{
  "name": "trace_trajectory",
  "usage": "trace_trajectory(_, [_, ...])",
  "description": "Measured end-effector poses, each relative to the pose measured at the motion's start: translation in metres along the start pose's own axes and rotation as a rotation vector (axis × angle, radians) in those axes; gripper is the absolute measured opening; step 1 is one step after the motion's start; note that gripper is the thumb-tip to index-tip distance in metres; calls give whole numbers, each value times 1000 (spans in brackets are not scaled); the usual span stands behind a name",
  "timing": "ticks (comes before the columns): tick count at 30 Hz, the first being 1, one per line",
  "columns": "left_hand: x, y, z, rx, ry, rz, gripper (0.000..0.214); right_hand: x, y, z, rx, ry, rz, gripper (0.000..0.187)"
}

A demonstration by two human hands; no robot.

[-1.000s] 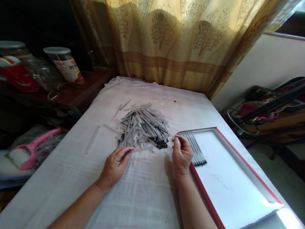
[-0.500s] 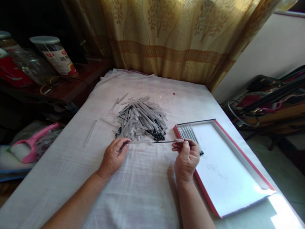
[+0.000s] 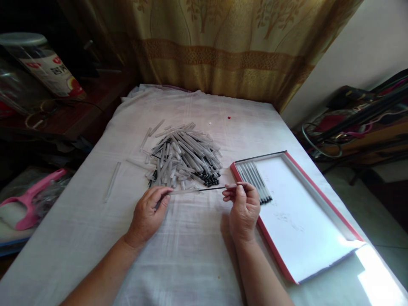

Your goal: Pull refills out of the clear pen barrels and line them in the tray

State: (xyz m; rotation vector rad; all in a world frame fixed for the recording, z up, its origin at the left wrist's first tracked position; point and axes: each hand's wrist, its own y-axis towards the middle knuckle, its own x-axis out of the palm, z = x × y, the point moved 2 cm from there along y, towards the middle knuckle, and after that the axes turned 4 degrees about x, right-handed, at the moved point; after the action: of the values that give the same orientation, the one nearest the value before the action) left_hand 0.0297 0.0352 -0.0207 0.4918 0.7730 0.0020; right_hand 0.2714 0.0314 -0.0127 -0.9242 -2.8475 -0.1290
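My left hand (image 3: 149,213) pinches a translucent pen barrel (image 3: 185,192) by its left end, holding it level just in front of the pile. Between the fingers of my right hand (image 3: 244,208) is a thin dark pen refill (image 3: 212,189), with its tip at the barrel's right end; whether it is inside the barrel I cannot tell. A heap of pen parts (image 3: 188,153), clear barrels and black-ended pieces, lies just beyond both hands. Right of my right hand, several pens (image 3: 254,180) lie side by side in a shallow red-edged box lid (image 3: 302,221).
A white cloth (image 3: 178,255) covers the table. One loose clear tube (image 3: 112,182) lies left of the heap, and a small red bit (image 3: 229,117) lies behind it. Jars (image 3: 52,70) stand on a side cabinet; a pink-handled item (image 3: 30,197) is at the left. A curtain (image 3: 207,51) hangs behind.
The view has shifted slightly. My right hand has come a little closer to my left, and the refill's tip now meets the barrel's end with less of the dark refill showing.
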Motion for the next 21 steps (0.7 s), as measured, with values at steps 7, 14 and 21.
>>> trace_trajectory(7, [-1, -1, 6, 147, -24, -25, 21, 13, -14, 6, -231, -381, -402, 14])
trace_trajectory(14, [1, -3, 4, 92, -31, -39, 22, 14, -18, 5, -346, -410, -468, 29])
trace_trajectory(21, [1, -1, 0, -7, -99, -29, 25, -8, 15, 16, -346, -674, -195, 24])
